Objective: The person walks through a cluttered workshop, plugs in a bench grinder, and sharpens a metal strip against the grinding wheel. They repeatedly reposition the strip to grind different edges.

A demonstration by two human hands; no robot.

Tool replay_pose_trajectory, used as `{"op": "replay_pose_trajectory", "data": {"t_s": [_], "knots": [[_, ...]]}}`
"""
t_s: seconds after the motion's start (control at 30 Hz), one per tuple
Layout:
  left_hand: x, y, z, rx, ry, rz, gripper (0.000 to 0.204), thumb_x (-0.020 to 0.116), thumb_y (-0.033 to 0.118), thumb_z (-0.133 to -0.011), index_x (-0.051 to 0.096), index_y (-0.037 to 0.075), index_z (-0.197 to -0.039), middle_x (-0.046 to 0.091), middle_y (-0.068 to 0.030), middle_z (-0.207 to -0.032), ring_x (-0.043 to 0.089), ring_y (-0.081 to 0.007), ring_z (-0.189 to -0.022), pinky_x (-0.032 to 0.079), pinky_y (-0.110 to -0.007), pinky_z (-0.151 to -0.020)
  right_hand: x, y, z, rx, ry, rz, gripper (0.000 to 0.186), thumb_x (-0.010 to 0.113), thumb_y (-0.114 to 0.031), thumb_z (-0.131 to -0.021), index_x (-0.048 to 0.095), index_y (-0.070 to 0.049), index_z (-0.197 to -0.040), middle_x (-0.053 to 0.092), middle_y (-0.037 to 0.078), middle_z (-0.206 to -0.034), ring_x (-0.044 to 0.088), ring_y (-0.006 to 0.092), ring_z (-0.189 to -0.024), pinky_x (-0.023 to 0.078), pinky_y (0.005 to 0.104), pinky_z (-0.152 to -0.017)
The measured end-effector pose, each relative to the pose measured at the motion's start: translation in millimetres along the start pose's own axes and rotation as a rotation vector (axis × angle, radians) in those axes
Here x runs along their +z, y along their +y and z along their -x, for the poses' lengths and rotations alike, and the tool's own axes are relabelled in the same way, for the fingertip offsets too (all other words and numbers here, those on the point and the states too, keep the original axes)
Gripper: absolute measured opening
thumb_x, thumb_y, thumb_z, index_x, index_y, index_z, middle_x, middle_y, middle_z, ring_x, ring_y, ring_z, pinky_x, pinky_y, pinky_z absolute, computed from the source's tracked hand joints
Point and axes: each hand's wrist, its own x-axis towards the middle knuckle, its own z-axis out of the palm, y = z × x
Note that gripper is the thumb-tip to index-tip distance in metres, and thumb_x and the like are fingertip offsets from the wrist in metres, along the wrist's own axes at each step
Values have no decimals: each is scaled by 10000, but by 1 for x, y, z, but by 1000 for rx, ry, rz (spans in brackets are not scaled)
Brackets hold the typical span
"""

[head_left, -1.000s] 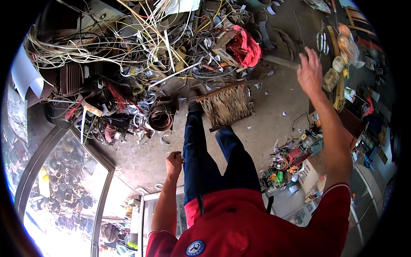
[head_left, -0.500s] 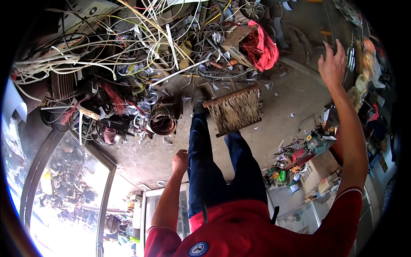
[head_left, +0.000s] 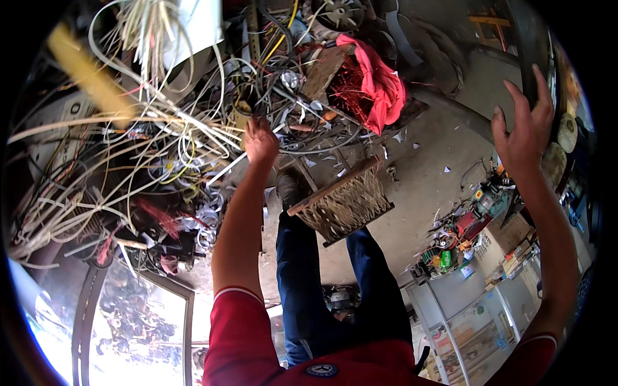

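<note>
My left hand reaches forward into a heap of scrap, fingers curled at the ends of a loose bundle of cream-coloured cables. The cables fan out leftward from the hand; its exact grip is partly hidden. A red cloth hangs over an open box beyond it, with thin reddish strands inside. My right hand is raised at the far right, fingers spread and holding nothing, close to a dark upright pole. Between my legs and the heap stands a low stool with a woven seat.
A blurred yellow strip and a white sheet show at upper left. A long pipe lies on the floor right of the red cloth. Tools and a cardboard box stand at right. A glass door is at lower left.
My left hand has moved from beside my leg forward to the cables, which have shifted. My right hand has come slightly lower, its fingers wider apart. The view has shifted.
</note>
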Motion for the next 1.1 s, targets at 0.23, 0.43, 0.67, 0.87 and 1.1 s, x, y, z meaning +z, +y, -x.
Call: {"op": "replay_pose_trajectory", "data": {"t_s": [0.23, 0.43, 0.67, 0.87, 1.1], "knots": [[17, -36, -118, -202, -31, -386, 541, 470, 215, -807, 341, 88, -1317, 386, -211, -1321, 385, -343, -1216, 376, -429, -978, -9, -1, 2, 39, -68, -80, 471, 676, -84, -673, 547, -103, -1126, 299, 169, -1373, 312, 349, -1237, 298, 439, -993], [0, -57, -146, -500, -295, -277, 529, 554, 452, -799, 495, 73, -1163, 592, -184, -1093, 577, -332, -1008, 474, -458, -796, -19, -8, -10, 19, -119, -84, 537, 677, -9, -650, 525, -75, -1161, 286, 221, -1368, 326, 375, -1226, 334, 401, -982], [-36, -20, -28, -219, -51, 139, 350, 498, 344, -862, 588, 12, -801, 590, -231, -708, 563, -421, -669, 446, -470, -607, -12, -9, -8, 14, -8, -130, 539, 701, -87, -593, 548, -104, -1110, 328, 196, -1351, 335, 362, -1227, 297, 445, -986], [-163, 67, 135, -262, 70, 370, 269, 498, 236, -873, 548, -2, -759, 544, -164, -643, 535, -318, -629, 421, -395, -603, -3, -5, 2, 97, 43, -243, 402, 687, -169, -675, 573, -111, -1056, 288, 142, -1373, 287, 333, -1253, 292, 448, -992], [-297, 191, 302, -521, 291, 865, 193, 530, 178, -893, 563, -10, -867, 562, -71, -719, 533, -153, -665, 425, -282, -639, -9, -12, -5, 40, 77, -201, 411, 656, -218, -697, 572, -83, -1076, 296, 170, -1370, 283, 344, -1255, 271, 454, -1012]]}}
